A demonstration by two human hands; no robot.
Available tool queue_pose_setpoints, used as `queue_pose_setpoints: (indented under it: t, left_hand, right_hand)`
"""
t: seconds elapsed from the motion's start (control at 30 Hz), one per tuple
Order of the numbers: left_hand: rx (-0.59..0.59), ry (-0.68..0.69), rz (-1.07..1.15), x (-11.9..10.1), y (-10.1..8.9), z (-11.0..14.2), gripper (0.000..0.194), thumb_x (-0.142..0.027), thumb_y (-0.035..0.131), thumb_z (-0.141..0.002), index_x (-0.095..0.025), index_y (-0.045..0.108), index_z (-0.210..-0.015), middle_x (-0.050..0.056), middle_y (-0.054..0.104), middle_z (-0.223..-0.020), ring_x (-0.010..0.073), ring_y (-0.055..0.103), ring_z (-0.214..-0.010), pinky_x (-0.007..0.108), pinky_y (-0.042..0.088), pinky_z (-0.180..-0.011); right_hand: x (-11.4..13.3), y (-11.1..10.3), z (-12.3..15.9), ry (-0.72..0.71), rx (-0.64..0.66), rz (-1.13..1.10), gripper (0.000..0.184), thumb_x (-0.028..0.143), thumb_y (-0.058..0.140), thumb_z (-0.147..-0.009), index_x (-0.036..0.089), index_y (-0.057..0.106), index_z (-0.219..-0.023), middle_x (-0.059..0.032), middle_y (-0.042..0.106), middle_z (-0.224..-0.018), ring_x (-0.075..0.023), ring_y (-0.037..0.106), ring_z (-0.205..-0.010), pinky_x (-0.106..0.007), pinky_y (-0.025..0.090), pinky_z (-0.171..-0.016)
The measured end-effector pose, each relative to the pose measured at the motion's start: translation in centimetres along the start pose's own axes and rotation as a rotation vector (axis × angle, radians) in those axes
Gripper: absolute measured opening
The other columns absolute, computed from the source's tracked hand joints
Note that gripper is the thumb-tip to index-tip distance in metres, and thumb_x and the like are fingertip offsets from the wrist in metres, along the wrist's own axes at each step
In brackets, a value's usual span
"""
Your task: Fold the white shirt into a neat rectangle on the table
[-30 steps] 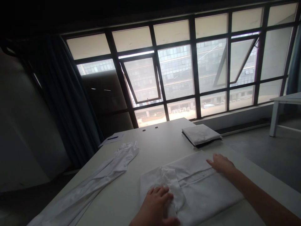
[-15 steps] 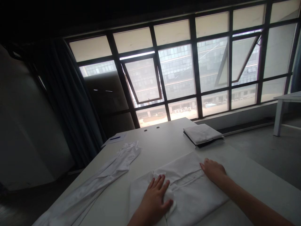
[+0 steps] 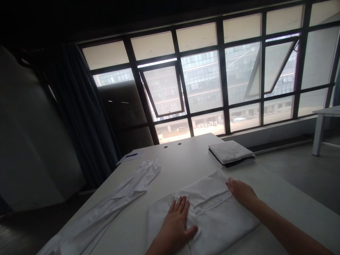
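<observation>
A white shirt [image 3: 225,219] is spread face up on the counter [image 3: 186,156], directly below both hands. Compared with a second ago, it has been shifted towards nine o'clock, away from the folded stack [image 3: 231,150] at its one o'clock. The left hand [image 3: 175,219], previously seen with its fingers bent at the collar [image 3: 196,233], is now laid nearly flat over it at the shirt's nine o'clock; its grip is wide, the thumb being held apart from the fingers. By the right hand [image 3: 242,192], the edge at about half past one is now pinched in a narrow grip, where looser fingers were seen earlier. Over the last half second, little has been altered. At nine o'clock, a second white garment [image 3: 106,209] is left lying lengthwise, unmoved; beyond it, at ten o'clock, a pen [image 3: 132,155] is rested on paper [image 3: 138,154].
</observation>
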State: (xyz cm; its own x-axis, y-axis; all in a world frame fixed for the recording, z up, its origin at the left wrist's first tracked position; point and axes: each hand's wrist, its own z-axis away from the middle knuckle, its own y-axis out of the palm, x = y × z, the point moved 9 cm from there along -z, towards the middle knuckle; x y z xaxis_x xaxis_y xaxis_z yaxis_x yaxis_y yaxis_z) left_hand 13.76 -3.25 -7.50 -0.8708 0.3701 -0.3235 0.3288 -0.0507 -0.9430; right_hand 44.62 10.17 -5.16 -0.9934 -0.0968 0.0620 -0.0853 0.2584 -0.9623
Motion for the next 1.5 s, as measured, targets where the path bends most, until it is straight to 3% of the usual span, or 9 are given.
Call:
queue_pose_setpoints:
  t: [0.17,0.37,0.47,0.57,0.7,0.87,1.1,1.33,1.5]
  left_hand:
    - [-0.020,0.013,0.024,0.0,-0.1,0.2,0.086,-0.066,0.052,-0.089,-0.025,0.026,-0.160,0.002,0.011,-0.167,0.0274,0.008,-0.155,0.046,0.004,-0.128]
    - [-0.103,0.011,-0.049,-0.2,-0.7,-0.5,0.076,-0.062,0.047,-0.092,-0.025,0.037,-0.156,0.006,0.028,-0.164,0.0275,0.022,-0.152,0.046,0.005,-0.127]
    - [-0.053,0.017,-0.069,-0.2,-0.3,-1.6,0.092,-0.072,0.046,-0.089,-0.016,0.027,-0.160,0.011,0.018,-0.166,0.0292,0.011,-0.155,0.047,-0.001,-0.127]
    - [0.015,0.023,-0.064,-0.2,0.4,-2.8,0.101,-0.078,0.044,-0.087,-0.016,0.017,-0.161,0.011,0.006,-0.167,0.0294,0.001,-0.155,0.050,-0.002,-0.126]
    - [0.075,0.023,-0.059,-0.1,1.1,-3.8,0.109,-0.085,0.043,-0.083,-0.017,0.013,-0.162,0.010,-0.002,-0.167,0.0305,-0.005,-0.155,0.052,-0.004,-0.125]
    - [0.120,0.046,-0.048,-0.8,1.9,-4.6,0.123,-0.093,0.044,-0.074,-0.016,0.004,-0.162,0.011,-0.008,-0.166,0.0316,-0.009,-0.154,0.053,-0.005,-0.124]
    - [0.150,0.124,-0.016,-3.4,3.2,-6.5,0.136,-0.094,0.053,-0.066,-0.013,0.001,-0.162,0.014,-0.008,-0.166,0.0368,-0.008,-0.153,0.057,-0.003,-0.125]
    - [0.139,0.204,0.038,-6.2,3.5,-9.2,0.150,-0.092,0.065,-0.056,-0.009,-0.002,-0.161,0.021,0.000,-0.166,0.0439,-0.001,-0.152,0.062,0.003,-0.124]
    - [0.174,0.199,0.075,-9.5,5.1,-11.6,0.158,-0.093,0.067,-0.051,-0.004,-0.004,-0.160,0.026,-0.005,-0.164,0.0489,-0.005,-0.150,0.066,0.000,-0.121]
  right_hand:
    - [0.2,0.0,-0.3,-0.031,-0.011,-0.038,0.034,0.032,0.028,-0.107,0.016,0.056,-0.115,-0.0136,0.069,-0.094,-0.0289,0.070,-0.089,-0.034,0.047,-0.073]
    - [0.1,-0.4,-0.6,-0.022,-0.015,-0.103,0.037,0.031,0.027,-0.106,0.013,0.058,-0.111,-0.0172,0.068,-0.096,-0.0314,0.069,-0.090,-0.037,0.047,-0.074]
    - [-0.2,0.0,-0.7,-0.010,-0.002,-0.153,0.035,0.036,0.035,-0.104,0.011,0.060,-0.109,-0.0183,0.068,-0.098,-0.0317,0.068,-0.093,-0.037,0.047,-0.077]
    - [-0.8,-0.2,-1.0,0.008,0.006,-0.226,0.038,0.044,0.049,-0.098,0.010,0.063,-0.100,-0.0206,0.068,-0.102,-0.0332,0.066,-0.099,-0.037,0.047,-0.081]
    - [-0.9,-2.9,-1.9,-0.038,-0.002,-0.383,0.033,0.037,0.048,-0.094,0.012,0.069,-0.098,-0.0173,0.069,-0.105,-0.0274,0.066,-0.101,-0.032,0.047,-0.086]
    - [-0.1,-8.6,-1.9,-0.118,-0.019,-0.592,0.042,0.048,0.048,-0.092,0.014,0.070,-0.105,-0.0126,0.071,-0.109,-0.0244,0.067,-0.097,-0.028,0.049,-0.081]
    - [3.7,-14.2,2.4,-0.127,0.212,-1.345,0.050,0.051,0.072,-0.077,0.014,0.066,-0.110,-0.0100,0.071,-0.107,-0.0270,0.069,-0.092,-0.033,0.055,-0.077]
    - [6.3,-16.1,4.2,-0.107,0.224,-1.526,0.058,0.063,0.076,-0.071,0.016,0.062,-0.103,-0.0093,0.070,-0.097,-0.0242,0.068,-0.084,-0.031,0.056,-0.071]
    - [6.7,-16.1,3.2,-0.167,0.113,-1.394,0.069,0.074,0.076,-0.065,0.014,0.063,-0.097,-0.0076,0.068,-0.090,-0.0203,0.064,-0.080,-0.027,0.053,-0.067]
